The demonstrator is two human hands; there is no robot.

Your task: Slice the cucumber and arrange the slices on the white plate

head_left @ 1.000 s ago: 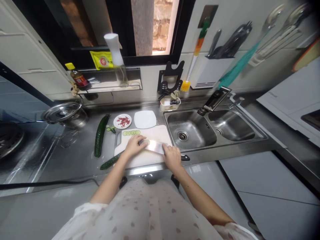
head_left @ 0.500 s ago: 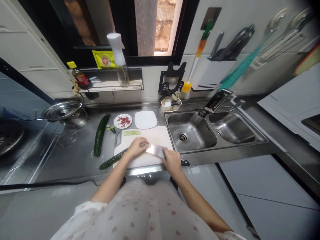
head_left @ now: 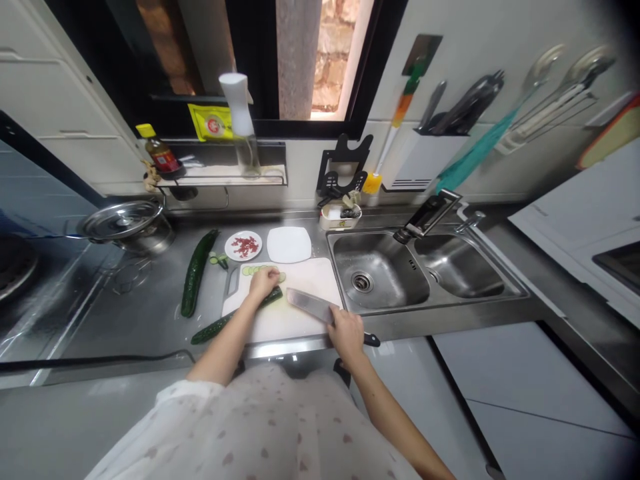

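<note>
My right hand (head_left: 347, 330) is wrapped around the black handle of a broad-bladed kitchen knife (head_left: 309, 304). Its blade points left over the white cutting board (head_left: 305, 328). At the end of a row of thin cucumber slices (head_left: 250, 271), my left hand (head_left: 263, 284) has its fingers pinched on a pale slice (head_left: 282, 277). Below that hand lies a cut cucumber (head_left: 215, 329), its cut end toward the knife; my left forearm covers its middle. A whole cucumber (head_left: 197, 273) rests on the counter, left of the board.
Behind the board are a plate of chopped red pieces (head_left: 231, 255) and a white square plate (head_left: 289, 245). Small cucumber pieces (head_left: 219, 260) lie beside them. A double sink (head_left: 380, 301) is to the right, a lidded steel pot (head_left: 150, 237) at the left.
My left hand has moved from the blade tip up and left to the row of slices. The knife has shifted slightly, its blade now apart from the left hand.
</note>
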